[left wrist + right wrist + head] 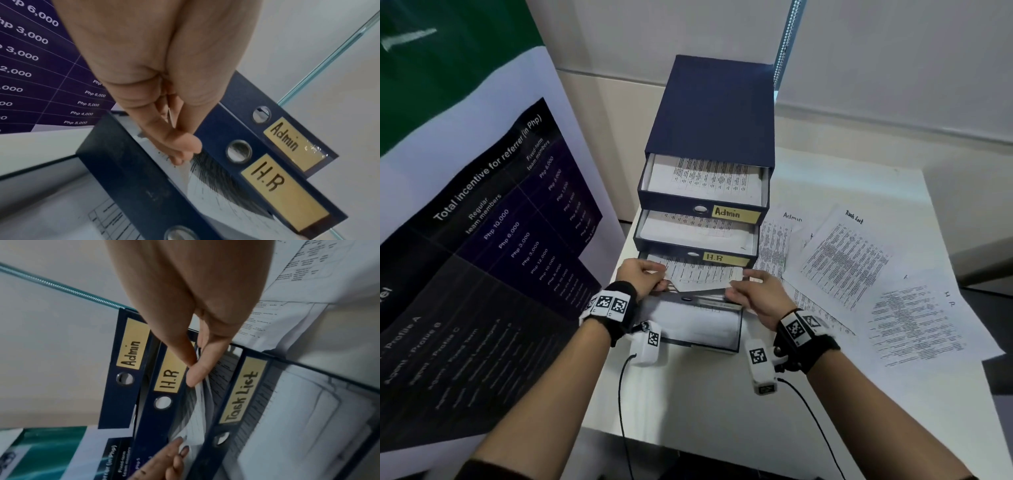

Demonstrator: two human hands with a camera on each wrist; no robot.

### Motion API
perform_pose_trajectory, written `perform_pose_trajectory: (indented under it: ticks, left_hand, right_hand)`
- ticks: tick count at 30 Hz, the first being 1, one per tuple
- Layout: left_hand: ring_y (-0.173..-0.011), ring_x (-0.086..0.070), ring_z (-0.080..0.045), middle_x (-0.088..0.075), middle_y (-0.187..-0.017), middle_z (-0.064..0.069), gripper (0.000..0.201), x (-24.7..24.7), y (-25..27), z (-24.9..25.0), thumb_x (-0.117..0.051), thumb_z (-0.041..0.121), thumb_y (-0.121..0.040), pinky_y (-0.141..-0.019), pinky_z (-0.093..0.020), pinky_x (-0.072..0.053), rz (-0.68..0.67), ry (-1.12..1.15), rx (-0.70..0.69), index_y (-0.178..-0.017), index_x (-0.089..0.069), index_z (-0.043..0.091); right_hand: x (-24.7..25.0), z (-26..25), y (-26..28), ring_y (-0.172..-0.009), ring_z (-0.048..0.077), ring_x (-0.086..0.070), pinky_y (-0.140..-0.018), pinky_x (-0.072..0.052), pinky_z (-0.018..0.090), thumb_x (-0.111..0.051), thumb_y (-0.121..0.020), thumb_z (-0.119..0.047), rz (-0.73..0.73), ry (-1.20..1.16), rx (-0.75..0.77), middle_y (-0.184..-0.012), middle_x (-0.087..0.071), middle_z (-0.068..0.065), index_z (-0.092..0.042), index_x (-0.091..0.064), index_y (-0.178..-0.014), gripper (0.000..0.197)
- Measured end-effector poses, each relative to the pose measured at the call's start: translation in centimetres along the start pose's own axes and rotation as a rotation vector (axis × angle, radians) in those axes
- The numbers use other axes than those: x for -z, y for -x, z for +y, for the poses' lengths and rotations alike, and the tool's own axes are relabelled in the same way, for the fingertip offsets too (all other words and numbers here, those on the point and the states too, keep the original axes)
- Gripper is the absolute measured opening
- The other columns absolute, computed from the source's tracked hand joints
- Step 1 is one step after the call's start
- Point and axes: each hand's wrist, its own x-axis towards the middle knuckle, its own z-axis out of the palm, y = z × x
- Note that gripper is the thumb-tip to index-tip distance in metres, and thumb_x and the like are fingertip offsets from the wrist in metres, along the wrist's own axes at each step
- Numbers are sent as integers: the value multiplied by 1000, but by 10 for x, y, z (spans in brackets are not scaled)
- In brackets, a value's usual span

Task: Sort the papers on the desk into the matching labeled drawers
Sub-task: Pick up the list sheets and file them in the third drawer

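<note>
Nearest the person, along the front part of the desk, both hands work at the lowest extended drawers of a dark blue 4-drawer cabinet. The bottom drawer is pulled furthest out toward the front edge; its label cannot be read.

The left hand pinches the left end of a printed sheet between thumb and curled fingers. The right hand pinches the right end of the same sheet, thumb on top, as the right wrist view shows. Neither hand is free.

The sheet lies directly ahead of both hands, its long axis running left to right, parallel to the drawer fronts. It sits over the opening of the Task List drawer, between that drawer's front and the H.R drawer above. Both hands are equally near, 1 at each end; a slight sag shows at the sheet's middle.

Judgement: the next move is a level lowering into the Task List drawer, kept square to its side walls. The sheet's heading is not legible, so the match to the label cannot be confirmed.

Further back, the H.R drawer and the Admin drawer stand partly open with papers inside.

On the right side of the desk, loose papers lie overlapping, hand-marked Admin, Task List and H.R. These are not yet sorted.
</note>
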Motion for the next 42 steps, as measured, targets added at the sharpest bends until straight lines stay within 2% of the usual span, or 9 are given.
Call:
perform_pose_trajectory:
  ticks: [5,12,19,24,27,29,32,37,42]
  left_hand:
    - [-103,-68,-29,-71,-112,-12,22,-24,-14,9,-65,3,-86,-94,-30,-53,54,-402,5,-105,-72,12]
    - [-92,-65,-30,-70,-101,-14,26,-35,22,68,-62,29,-90,-80,-33,-53,-4,-1013,-74,-98,-72,6]
    - [-83,-73,-13,-76,-96,-5,20,-125,61,137,-65,18,-94,-81,-25,-59,-641,-310,-229,-111,-72,11]
    - [-108,-62,-17,-65,-118,0,37,-234,23,117,-66,27,-91,-98,-31,-49,-512,-656,-222,-127,-61,19]
    - [-98,-55,-22,-57,-110,-5,14,-284,1,93,-64,24,-92,-88,-33,-49,-390,-711,-65,-101,-55,23]
    - [-107,-59,-26,-62,-120,-9,29,-308,-9,78,-63,23,-92,-95,-34,-49,-329,-671,-40,-119,-58,14]
    - [-121,-57,-28,-59,-135,-8,48,-331,-11,72,-59,27,-95,-103,-33,-45,-235,-621,-43,-140,-50,11]
    - [-117,-59,-27,-58,-133,-10,49,-346,-14,75,-63,30,-92,-100,-36,-48,-129,-601,-58,-137,-51,15]
    - [-115,-60,-28,-59,-131,-8,53,-355,-14,76,-71,33,-87,-100,-40,-50,-84,-576,-14,-134,-53,14]
  right_hand:
    - [14,0,-7,-61,25,-66,-60,-61,28,-59,-92,4,-7,123,46,-87,-65,25,3,-54,-112,20]
    - [142,-33,-40,-91,28,-69,-82,-57,37,-60,-91,-13,385,967,380,-106,-71,12,-6,-66,-117,28]
    - [236,-1,-50,-138,32,-37,-109,-36,45,-34,-101,-44,86,1835,253,-158,-28,10,-13,-28,-151,59]
    - [285,3,-33,-95,17,-62,-90,-51,38,-47,-96,-47,116,1536,392,-105,-69,0,-22,-71,-107,36]
    - [314,2,-41,-113,29,-55,-98,-47,41,-67,-86,-47,453,1270,273,-122,-60,12,-12,-57,-131,57]
    - [315,-2,-46,-116,32,-56,-99,-48,44,-75,-80,-46,521,1039,183,-125,-60,16,-6,-42,-142,80]
    - [308,-6,-55,-108,32,-63,-93,-53,45,-82,-77,-34,503,746,119,-119,-62,12,-7,-41,-138,79]
    - [312,-11,-60,-58,17,-48,-51,-36,24,-71,-87,-30,469,899,284,-62,-50,1,-14,-49,-68,33]
    - [333,-23,-54,-60,21,-71,-62,-61,34,-65,-92,-38,102,872,135,-71,-73,11,-3,-70,-75,39]
